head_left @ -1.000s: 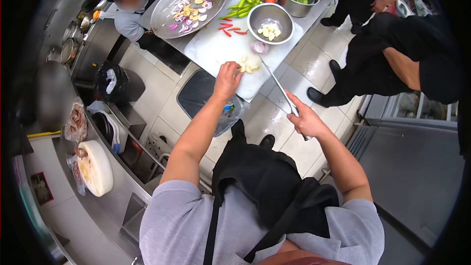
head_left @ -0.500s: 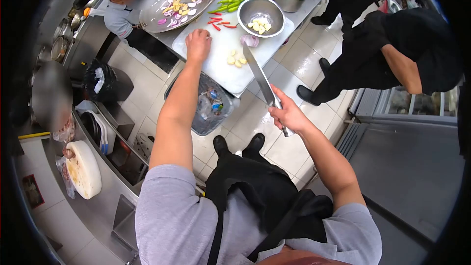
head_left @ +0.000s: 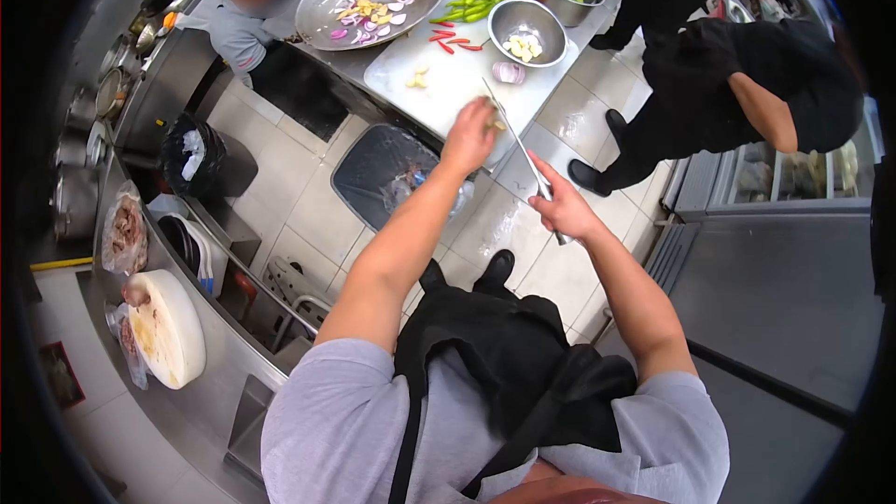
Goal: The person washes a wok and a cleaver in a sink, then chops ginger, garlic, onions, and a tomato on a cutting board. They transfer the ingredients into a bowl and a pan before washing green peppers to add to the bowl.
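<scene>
Light floor tiles (head_left: pixel 308 177) run beneath a steel table (head_left: pixel 353 62), its end taken up by a white board (head_left: pixel 457 98). On the board lie red chilies (head_left: pixel 455 41), green peppers (head_left: pixel 476 2), an onion (head_left: pixel 509 73) and a few pale slices (head_left: pixel 417 77) toward the left edge; a metal bowl (head_left: pixel 525 15) stands behind the onion. The right hand (head_left: pixel 565 205) is wrapped round the handle of the knife (head_left: pixel 524 151), whose blade reaches over the near end of the board. Beside the blade, the left hand (head_left: pixel 469 138) has its fingers bent and bunched (whether they pinch something small, I cannot tell).

For clean, safe cutting, the left fingertips should stay tucked back, knuckles guiding the blade, and the strokes should be short and even. Working close to the board's edge, it would be wise to keep small bits well inboard.

Half a second ago, the left hand rested at the board's left edge, away from the knife; now it is right beside it. The slices, then nearer the middle, now sit farther left, and the blade, then showing its broad face, appears narrow.
</scene>
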`<state>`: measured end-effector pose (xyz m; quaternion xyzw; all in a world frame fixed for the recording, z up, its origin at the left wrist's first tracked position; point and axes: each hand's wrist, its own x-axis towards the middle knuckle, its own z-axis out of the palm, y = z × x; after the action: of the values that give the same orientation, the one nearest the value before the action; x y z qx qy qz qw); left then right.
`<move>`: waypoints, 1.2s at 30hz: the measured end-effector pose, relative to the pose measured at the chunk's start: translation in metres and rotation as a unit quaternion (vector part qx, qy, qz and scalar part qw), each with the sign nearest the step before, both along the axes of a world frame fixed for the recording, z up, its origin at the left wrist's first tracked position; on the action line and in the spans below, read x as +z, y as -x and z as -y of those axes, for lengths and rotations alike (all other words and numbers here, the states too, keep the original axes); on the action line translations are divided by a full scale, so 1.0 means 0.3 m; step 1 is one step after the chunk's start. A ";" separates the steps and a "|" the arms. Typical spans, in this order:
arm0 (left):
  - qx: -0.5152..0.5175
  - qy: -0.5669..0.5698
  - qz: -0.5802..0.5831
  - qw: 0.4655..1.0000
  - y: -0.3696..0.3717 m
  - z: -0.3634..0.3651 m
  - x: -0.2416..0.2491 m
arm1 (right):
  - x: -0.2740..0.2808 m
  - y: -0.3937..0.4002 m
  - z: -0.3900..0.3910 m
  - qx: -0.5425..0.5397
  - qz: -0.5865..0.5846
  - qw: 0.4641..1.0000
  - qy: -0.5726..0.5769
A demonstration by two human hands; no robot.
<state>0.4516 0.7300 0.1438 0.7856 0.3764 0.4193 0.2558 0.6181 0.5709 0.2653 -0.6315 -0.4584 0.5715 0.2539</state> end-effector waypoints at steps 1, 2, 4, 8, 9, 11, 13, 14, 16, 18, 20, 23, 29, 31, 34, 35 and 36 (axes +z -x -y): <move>0.051 0.007 0.025 0.998 0.030 0.006 0.020 | 0.019 0.017 -0.008 0.033 0.098 0.994 -0.020; 0.048 0.010 0.028 0.998 0.052 0.019 0.001 | -0.008 0.028 -0.007 0.030 0.101 0.994 -0.017; 0.224 0.208 0.256 0.917 0.081 0.058 -0.064 | -0.080 0.042 -0.004 0.095 0.399 0.898 -0.158; 0.278 0.383 0.314 0.823 0.037 0.187 -0.081 | -0.122 0.086 -0.018 0.157 0.492 0.855 -0.051; 0.248 0.391 0.340 0.819 0.020 0.182 -0.124 | -0.126 0.097 -0.022 0.146 0.502 0.852 -0.045; 0.250 0.454 0.373 0.770 -0.033 0.174 -0.140 | -0.111 0.082 -0.043 0.148 0.482 0.862 -0.051; 0.288 0.487 0.391 0.726 -0.077 0.160 -0.172 | -0.116 0.060 -0.030 0.151 0.461 0.873 -0.056; 0.286 0.487 0.393 0.726 -0.084 0.145 -0.203 | -0.137 0.041 -0.022 0.118 0.389 0.902 -0.149; 0.291 0.488 0.388 0.726 -0.087 0.124 -0.233 | -0.099 0.048 -0.017 0.084 0.313 0.915 -0.239; 0.273 0.499 0.396 0.721 -0.055 0.137 -0.162 | -0.032 0.089 -0.008 0.017 0.194 0.978 -0.072; 0.256 0.510 0.402 0.716 -0.041 0.146 -0.093 | -0.059 0.105 0.011 -0.009 0.132 0.990 -0.052; 0.261 0.508 0.433 0.697 -0.041 0.152 -0.045 | -0.051 0.144 0.013 -0.012 0.098 0.994 -0.038; 0.253 0.513 0.486 0.660 -0.058 0.130 -0.081 | -0.001 0.159 -0.054 0.136 0.438 0.888 -0.020; 0.243 0.500 0.535 0.636 -0.064 0.127 -0.050 | -0.089 0.113 -0.055 0.145 0.465 0.872 -0.044; 0.278 0.505 0.534 0.619 -0.076 0.098 -0.062 | -0.036 0.112 -0.074 0.134 0.491 0.856 -0.089; 0.281 0.505 0.533 0.618 -0.076 0.092 -0.065 | 0.009 0.121 -0.075 0.112 0.489 0.859 -0.106; 0.274 0.496 0.552 0.612 -0.078 0.088 -0.063 | 0.034 0.121 -0.076 0.071 0.464 0.863 -0.187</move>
<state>0.4751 0.7038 0.1250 0.0194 0.5127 0.5737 0.6385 0.5819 0.5938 0.2756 -0.7301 -0.6651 0.1321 0.0843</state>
